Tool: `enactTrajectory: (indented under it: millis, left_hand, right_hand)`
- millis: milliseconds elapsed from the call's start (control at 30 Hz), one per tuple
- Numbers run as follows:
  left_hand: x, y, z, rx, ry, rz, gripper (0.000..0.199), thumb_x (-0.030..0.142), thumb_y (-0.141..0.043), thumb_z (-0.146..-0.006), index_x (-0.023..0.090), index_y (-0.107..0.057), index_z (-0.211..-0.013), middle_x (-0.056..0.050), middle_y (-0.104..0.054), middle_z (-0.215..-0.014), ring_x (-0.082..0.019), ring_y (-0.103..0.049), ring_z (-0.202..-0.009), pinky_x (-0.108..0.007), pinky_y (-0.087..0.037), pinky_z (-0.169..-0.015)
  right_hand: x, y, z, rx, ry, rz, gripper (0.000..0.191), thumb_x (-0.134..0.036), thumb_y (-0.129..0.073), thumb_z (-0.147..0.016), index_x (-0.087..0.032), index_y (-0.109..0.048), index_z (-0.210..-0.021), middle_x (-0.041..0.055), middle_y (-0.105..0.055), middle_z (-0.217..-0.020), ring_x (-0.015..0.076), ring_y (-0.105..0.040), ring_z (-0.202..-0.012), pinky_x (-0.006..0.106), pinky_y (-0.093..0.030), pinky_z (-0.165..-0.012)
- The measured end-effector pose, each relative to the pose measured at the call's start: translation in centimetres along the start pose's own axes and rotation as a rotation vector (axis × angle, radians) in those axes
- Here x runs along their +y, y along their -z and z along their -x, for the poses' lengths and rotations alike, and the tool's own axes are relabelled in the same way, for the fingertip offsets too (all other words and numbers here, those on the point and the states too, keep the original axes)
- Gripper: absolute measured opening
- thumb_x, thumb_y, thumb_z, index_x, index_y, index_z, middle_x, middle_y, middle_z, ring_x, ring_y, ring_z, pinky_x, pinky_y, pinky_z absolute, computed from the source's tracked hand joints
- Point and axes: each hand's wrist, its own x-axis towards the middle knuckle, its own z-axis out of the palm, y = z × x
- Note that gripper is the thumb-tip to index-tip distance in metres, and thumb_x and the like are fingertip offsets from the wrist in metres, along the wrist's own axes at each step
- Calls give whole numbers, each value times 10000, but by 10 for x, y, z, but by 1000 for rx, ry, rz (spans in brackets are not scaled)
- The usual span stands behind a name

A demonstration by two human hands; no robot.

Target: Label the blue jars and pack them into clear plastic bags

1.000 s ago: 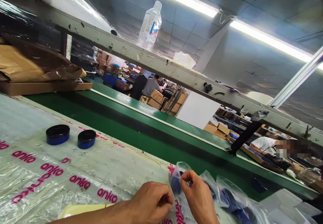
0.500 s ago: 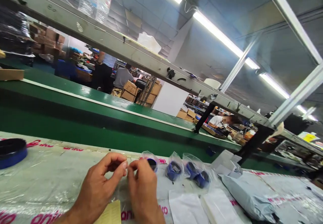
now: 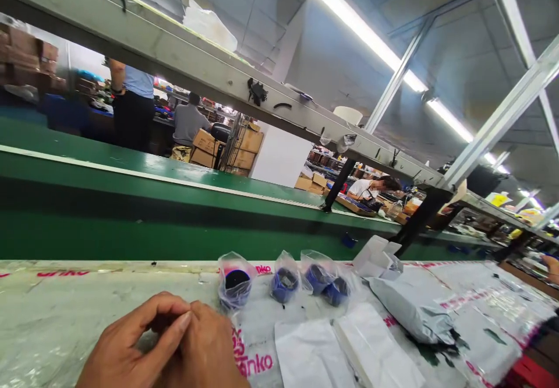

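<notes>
My left hand [image 3: 135,341] and my right hand [image 3: 207,347] meet low in the view, over the plastic-covered table. Thumb and fingers are pinched on both, and the fingertips touch. Anything between them is too small or hidden to make out. Just beyond my right hand stands a dark blue ring-shaped piece in a clear plastic bag [image 3: 236,297]. Farther right are several similar bagged blue pieces [image 3: 285,289]. A white sheet or flat packet [image 3: 312,353] lies to the right of my right hand, beside another white packet [image 3: 378,347].
A grey plastic mailing bag [image 3: 413,306] lies at the right, with an open white box [image 3: 378,260] behind it. Beyond the table runs a green conveyor bench [image 3: 174,225] under a metal beam [image 3: 244,88]. Several people are in the background.
The view has swung right; the blue roll at far left, the yellow paper and the bottle are out of sight. My hands sit lower and closer together, fingers still pinched.
</notes>
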Motion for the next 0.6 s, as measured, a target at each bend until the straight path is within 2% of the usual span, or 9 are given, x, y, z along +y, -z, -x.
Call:
enactTrajectory:
  millis: [133, 200, 267, 333, 400, 467, 500, 567, 600]
  left_hand:
    - [11, 4, 1, -85, -63, -27, 152, 374, -646, -922, 251, -669, -835, 68, -715, -730, -109, -701, -621, -102, -567, -604]
    - [18, 4, 1, -79, -115, -8, 132, 310, -624, -936, 248, -650, -822, 76, -694, -710, -94, -683, -601, -95, -555, -603]
    - [24, 4, 1, -32, -193, 22, 113, 242, -607, -932, 245, -627, -821, 78, -681, -714, -85, -674, -603, -94, -547, -611]
    - [27, 3, 2, 6, -277, 47, 102, 167, -590, -917, 243, -605, -850, 69, -680, -750, -84, -675, -640, -107, -548, -648]
    - [29, 2, 3, 6, -374, 72, 139, 101, -560, -901, 237, -585, -894, 52, -675, -772, -92, -669, -669, -132, -547, -668]
    - [30, 2, 5, -21, -443, 84, 174, 60, -532, -890, 230, -564, -908, 38, -662, -760, -103, -649, -661, -160, -538, -659]
    - [30, 1, 6, -32, -466, 90, 182, 50, -521, -886, 228, -554, -903, 34, -653, -744, -109, -638, -648, -170, -529, -643]
    - [30, 0, 8, -57, -487, 98, 192, 40, -511, -876, 230, -537, -884, 35, -639, -710, -115, -622, -617, -183, -512, -614]
    - [29, -2, 10, -70, -496, 102, 198, 36, -509, -869, 232, -533, -876, 39, -635, -696, -115, -617, -601, -184, -504, -600]
  right_hand:
    - [1, 1, 1, 183, -14, -28, 141, -171, -609, -745, -282, -583, -828, -38, -633, -685, 205, -617, -542, 324, -349, -454]
    - [0, 9, -2, 257, 28, -61, 92, -174, -556, -831, -263, -569, -816, -27, -640, -701, 198, -614, -581, 324, -376, -493]
    - [1, 22, -6, 325, 57, -103, 155, -169, -480, -937, -245, -583, -850, -8, -659, -753, 189, -611, -647, 318, -425, -567]
    - [4, 36, -11, 390, 67, -40, 172, -147, -470, -974, -225, -622, -950, 40, -697, -921, 212, -634, -843, 339, -479, -734]
    - [11, 45, -16, 431, 75, 150, 210, -114, -522, -954, -204, -637, -1105, 101, -674, -1172, 279, -576, -1134, 429, -443, -960]
    - [20, 47, -21, 374, 56, 313, 351, -139, -595, -924, -199, -598, -1270, 133, -587, -1370, 342, -460, -1308, 525, -365, -1071]
    - [25, 45, -23, 307, 23, 351, 425, -179, -642, -904, -200, -573, -1324, 140, -555, -1417, 362, -440, -1327, 547, -365, -1074]
    - [32, 37, -25, 179, -96, 374, 485, -235, -709, -863, -193, -576, -1327, 149, -567, -1402, 376, -488, -1269, 548, -418, -1029]
    - [34, 32, -25, 143, -152, 377, 445, -234, -716, -856, -193, -603, -1284, 146, -605, -1344, 367, -534, -1206, 534, -449, -991]
